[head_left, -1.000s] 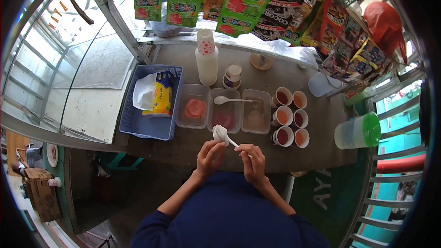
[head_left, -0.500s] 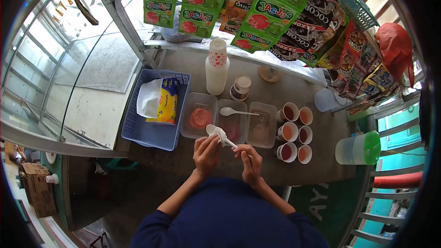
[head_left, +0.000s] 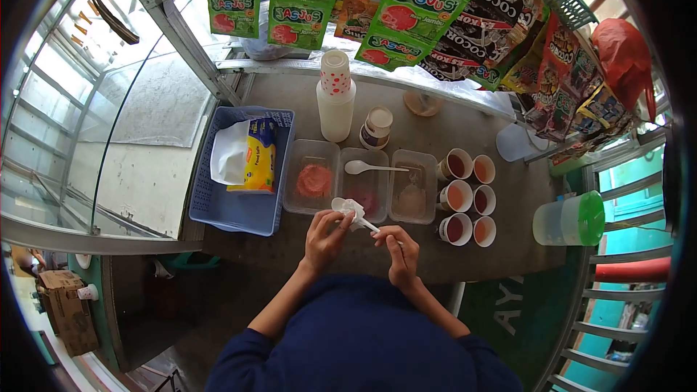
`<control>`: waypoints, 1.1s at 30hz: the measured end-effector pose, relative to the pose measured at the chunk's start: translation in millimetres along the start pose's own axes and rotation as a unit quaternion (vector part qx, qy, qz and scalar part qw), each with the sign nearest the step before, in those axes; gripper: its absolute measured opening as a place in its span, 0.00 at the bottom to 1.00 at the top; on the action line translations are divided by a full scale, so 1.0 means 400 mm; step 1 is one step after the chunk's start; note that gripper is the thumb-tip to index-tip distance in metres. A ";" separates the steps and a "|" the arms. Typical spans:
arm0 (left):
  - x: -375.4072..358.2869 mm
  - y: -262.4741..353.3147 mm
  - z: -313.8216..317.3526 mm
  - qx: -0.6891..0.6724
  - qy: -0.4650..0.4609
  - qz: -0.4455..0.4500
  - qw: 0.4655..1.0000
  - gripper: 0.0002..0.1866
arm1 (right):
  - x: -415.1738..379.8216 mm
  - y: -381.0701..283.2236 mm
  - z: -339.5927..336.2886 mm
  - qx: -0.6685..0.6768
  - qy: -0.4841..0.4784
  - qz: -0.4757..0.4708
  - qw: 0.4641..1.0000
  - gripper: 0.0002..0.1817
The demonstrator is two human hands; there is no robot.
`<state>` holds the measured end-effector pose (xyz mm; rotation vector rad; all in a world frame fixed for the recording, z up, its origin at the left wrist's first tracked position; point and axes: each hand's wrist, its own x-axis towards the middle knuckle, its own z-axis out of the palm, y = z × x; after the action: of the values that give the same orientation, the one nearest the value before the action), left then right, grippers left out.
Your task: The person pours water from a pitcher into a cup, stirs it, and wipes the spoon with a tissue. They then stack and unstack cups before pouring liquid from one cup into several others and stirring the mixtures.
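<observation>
My left hand (head_left: 324, 241) pinches a crumpled white tissue (head_left: 354, 212) around a white spoon near its bowl. The handle of that spoon (head_left: 369, 226) runs down to the right, where the closed fingers of my right hand (head_left: 398, 250) grip it. Just beyond my hands stand three clear plastic containers: one with a red-pink substance (head_left: 314, 180), a middle one (head_left: 367, 203) with a second white spoon (head_left: 375, 168) lying across it, and one with a pale brown substance (head_left: 411, 198).
Several paper cups of red and orange drinks (head_left: 459, 196) stand right of the containers. A blue basket (head_left: 197, 202) holds a tissue pack. Behind are a bottle (head_left: 335, 112) topped with cups and a tub (head_left: 376, 128). A green-lidded jug (head_left: 568, 219) stands right; sachets (head_left: 419, 7) hang above.
Both hands stay on the spoon and tissue, with the left one shifted slightly. The spoon's bowl has turned a little, and the whole view has moved slightly.
</observation>
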<state>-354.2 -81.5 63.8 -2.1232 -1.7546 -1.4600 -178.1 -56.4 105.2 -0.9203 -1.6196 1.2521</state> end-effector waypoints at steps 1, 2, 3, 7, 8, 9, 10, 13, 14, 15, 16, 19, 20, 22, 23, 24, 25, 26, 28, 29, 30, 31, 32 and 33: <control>0.004 0.002 -0.004 -0.004 -0.007 -0.003 1.000 0.24 | -0.002 -0.001 0.000 0.000 0.001 0.001 1.000 0.13; 0.005 0.003 -0.006 -0.008 -0.013 -0.006 1.000 0.25 | -0.005 -0.004 0.001 0.002 -0.004 0.004 1.000 0.13; 0.003 0.002 -0.006 -0.008 -0.014 -0.006 1.000 0.25 | -0.008 -0.005 0.002 0.003 -0.008 0.007 1.000 0.12; -0.011 -0.010 0.010 -0.036 -0.030 -0.029 0.998 0.23 | -0.016 0.006 -0.005 -0.036 -0.016 -0.021 0.999 0.12; -0.012 -0.012 0.013 -0.047 -0.029 -0.039 0.998 0.23 | -0.018 0.007 -0.005 -0.045 -0.018 -0.025 0.999 0.12; -0.014 -0.012 0.016 -0.047 -0.030 -0.039 0.998 0.23 | -0.020 0.007 -0.005 -0.053 -0.019 -0.028 0.998 0.12; -0.011 -0.008 0.018 -0.051 -0.024 -0.047 0.997 0.21 | -0.021 0.006 -0.007 -0.053 -0.018 -0.028 0.998 0.12; -0.011 -0.004 0.023 -0.061 -0.009 -0.073 0.995 0.18 | -0.025 0.002 -0.010 -0.054 -0.027 -0.030 0.998 0.12; -0.011 -0.004 0.027 -0.069 0.000 -0.091 0.993 0.16 | -0.026 0.001 -0.011 -0.048 -0.032 -0.028 0.998 0.10; -0.013 -0.002 0.031 -0.070 0.000 -0.091 0.993 0.16 | -0.026 0.000 -0.011 -0.042 -0.036 -0.026 0.998 0.09; -0.016 0.000 0.033 -0.098 0.007 -0.140 0.985 0.14 | -0.027 -0.001 -0.012 -0.042 -0.036 -0.026 0.998 0.09; -0.023 0.001 0.032 -0.124 0.023 -0.189 0.974 0.11 | -0.031 -0.005 -0.015 -0.045 -0.044 -0.041 0.997 0.08; -0.025 0.001 0.033 -0.122 0.031 -0.189 0.974 0.11 | -0.031 -0.008 -0.015 -0.049 -0.050 -0.047 0.996 0.07; -0.028 0.003 0.035 -0.123 0.038 -0.196 0.972 0.11 | -0.033 -0.008 -0.016 -0.052 -0.056 -0.054 0.996 0.07; -0.030 0.004 0.035 -0.123 0.046 -0.203 0.970 0.11 | -0.034 -0.006 -0.017 -0.057 -0.055 -0.064 0.995 0.07; -0.032 0.005 0.038 -0.123 0.046 -0.202 0.970 0.11 | -0.034 -0.004 -0.018 -0.062 -0.055 -0.074 0.994 0.06; -0.033 0.008 0.041 -0.126 0.061 -0.213 0.967 0.11 | -0.035 -0.006 -0.018 -0.062 -0.055 -0.074 0.994 0.06; -0.034 0.010 0.043 -0.129 0.076 -0.224 0.963 0.11 | -0.036 -0.010 -0.018 -0.070 -0.058 -0.087 0.992 0.06; -0.034 0.009 0.043 -0.118 0.088 -0.219 0.965 0.10 | -0.035 -0.018 -0.018 -0.078 -0.060 -0.101 0.990 0.06; -0.035 0.009 0.043 -0.108 0.099 -0.215 0.966 0.10 | -0.036 -0.023 -0.018 -0.086 -0.061 -0.106 0.989 0.06; -0.034 0.010 0.043 -0.108 0.099 -0.215 0.966 0.10 | -0.036 -0.026 -0.018 -0.094 -0.061 -0.111 0.987 0.06; -0.033 0.010 0.043 -0.111 0.105 -0.223 0.963 0.10 | -0.036 -0.027 -0.020 -0.094 -0.061 -0.111 0.987 0.06; -0.031 0.009 0.042 -0.114 0.111 -0.230 0.960 0.10 | -0.036 -0.027 -0.022 -0.108 -0.057 -0.118 0.985 0.06; -0.029 0.005 0.041 -0.113 0.111 -0.230 0.960 0.10 | -0.036 -0.027 -0.025 -0.122 -0.053 -0.124 0.983 0.06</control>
<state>-341.4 -82.1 48.2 -1.6036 -2.1766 -2.0015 -164.4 -68.6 114.2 -0.7773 -1.9392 0.9585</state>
